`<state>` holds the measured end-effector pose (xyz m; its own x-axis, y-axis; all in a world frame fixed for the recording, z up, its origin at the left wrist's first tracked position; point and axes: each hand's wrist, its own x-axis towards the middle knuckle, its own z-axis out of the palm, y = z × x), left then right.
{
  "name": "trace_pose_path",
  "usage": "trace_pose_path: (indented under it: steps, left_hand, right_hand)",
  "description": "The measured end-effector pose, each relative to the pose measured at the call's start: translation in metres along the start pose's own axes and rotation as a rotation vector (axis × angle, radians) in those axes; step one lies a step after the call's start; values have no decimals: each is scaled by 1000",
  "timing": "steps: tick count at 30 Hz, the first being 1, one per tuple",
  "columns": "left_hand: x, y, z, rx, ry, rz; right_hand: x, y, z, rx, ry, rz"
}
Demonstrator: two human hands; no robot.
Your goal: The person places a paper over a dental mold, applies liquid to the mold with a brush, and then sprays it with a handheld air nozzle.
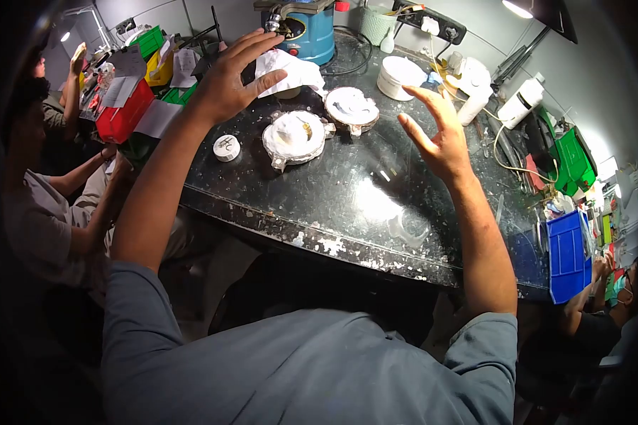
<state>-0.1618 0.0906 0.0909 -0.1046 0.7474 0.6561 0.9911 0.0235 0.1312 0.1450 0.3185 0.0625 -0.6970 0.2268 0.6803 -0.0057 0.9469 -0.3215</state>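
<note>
My left hand [234, 79] is raised over the left part of the black table, fingers spread and holding nothing. My right hand [438, 134] is up on the right, its thumb and fingers apart, also empty. Between them on the table lie two round metal flasks filled with white material. The nearer flask [293, 139] has a small yellowish piece in its white filling; the other flask [351, 109] sits just behind it to the right. A small round white lid-like disc [227, 147] with dark marks lies left of the flasks. White cloth or paper [289, 72] is bunched behind them.
A blue machine [309, 35] stands at the back, with a white tub [400, 78] to its right. White bottles [523, 100], a cable and tools lie on the right. A blue bin [568, 256] is at the right edge. Co-workers sit at left and far right.
</note>
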Motion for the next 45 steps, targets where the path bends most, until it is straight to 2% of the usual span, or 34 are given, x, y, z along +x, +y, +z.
trace_pose_path:
  steps: [4,6,7,9,10,11,13,15,20,22,24,27,33,37,39,41,43,45]
  left_hand:
    - [-8,43,-10,14,68,-9]
    - [-14,74,-12,-13,-191,-269]
    - [-20,88,-10,-13,-191,-267]
    - [-30,110,-5,76,-348,-374]
    - [-30,116,-4,90,-467,-422]
    - [-31,117,0,93,-468,-420]
    - [-38,115,12,111,-439,-409]
    - [-35,110,18,105,-453,-432]
    - [-30,112,25,111,-452,-491]
    - [-38,115,22,57,-414,-472]
    - [-48,123,17,-40,-344,-438]
    - [-61,130,18,-103,-275,-376]
    - [-52,166,27,51,-254,-404]
    - [-42,184,30,127,-362,-415]
    - [-47,180,30,85,-296,-343]
    - [-53,172,17,8,-325,-361]
    - [-62,161,2,-202,-430,-254]
    - [-72,152,-2,-271,-434,-294]
  right_hand:
    - [8,0,9,46,-154,49]
    - [15,-2,24,-4,-178,68]
    - [20,-2,33,-53,-200,88]
    - [35,-3,46,-64,-260,109]
    - [41,-7,50,-44,-371,178]
    - [46,-9,52,-23,-482,246]
    - [49,-6,60,-51,-448,196]
    - [51,-6,62,-48,-415,238]
    - [53,-2,63,-61,-478,295]
    - [49,-5,55,-111,-503,300]
    - [34,-7,38,-241,-490,214]
    - [4,-31,1,-350,-535,278]
    - [-73,-85,-46,-381,-427,361]
    - [-103,-105,-60,-278,-281,370]
    - [-107,-88,-81,-293,-198,376]
    - [-107,-68,-108,-239,-91,645]
    - [-116,-33,-128,-247,-80,844]
    - [-130,-5,-132,-228,-145,811]
